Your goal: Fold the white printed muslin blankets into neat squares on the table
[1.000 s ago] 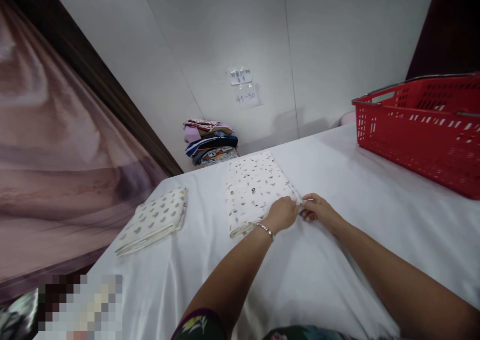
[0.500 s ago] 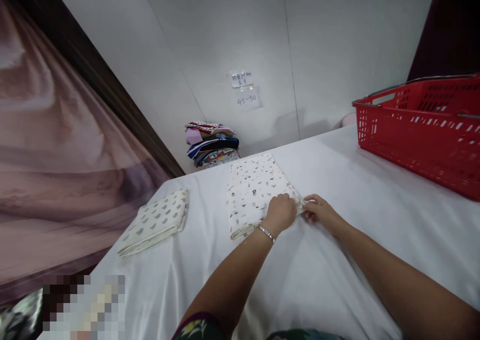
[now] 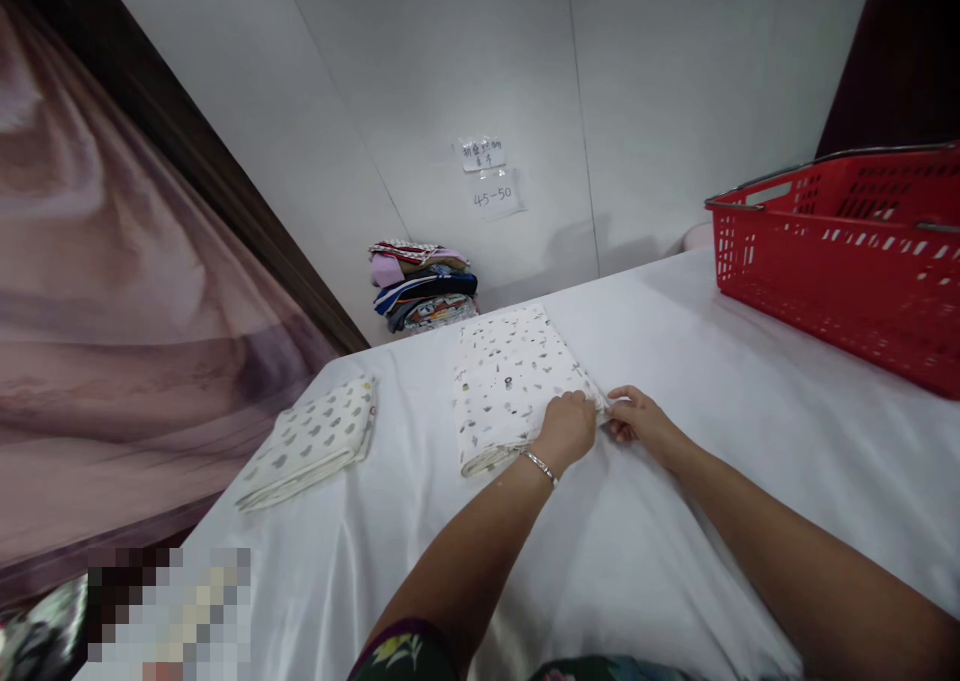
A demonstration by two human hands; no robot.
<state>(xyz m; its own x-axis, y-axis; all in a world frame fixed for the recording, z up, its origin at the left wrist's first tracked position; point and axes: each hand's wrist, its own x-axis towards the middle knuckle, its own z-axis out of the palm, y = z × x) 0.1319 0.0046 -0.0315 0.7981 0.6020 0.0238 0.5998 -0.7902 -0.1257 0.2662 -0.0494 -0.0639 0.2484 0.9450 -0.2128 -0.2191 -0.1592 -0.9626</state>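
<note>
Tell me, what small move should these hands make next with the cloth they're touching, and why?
I'd suggest straightening the near right corner of the cloth. The left hand curls over that corner, and the right hand seems to pinch the edge there, where the layers look uneven, while most of the top lies fairly flat.

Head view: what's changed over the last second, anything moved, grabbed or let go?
Nothing clearly moved, and no visible grab or release; the whole picture only shifts slightly. The left hand and right hand are still at the near right corner of the printed cloth. The other folded cloth, the fabric stack and the red basket stayed put.
</note>
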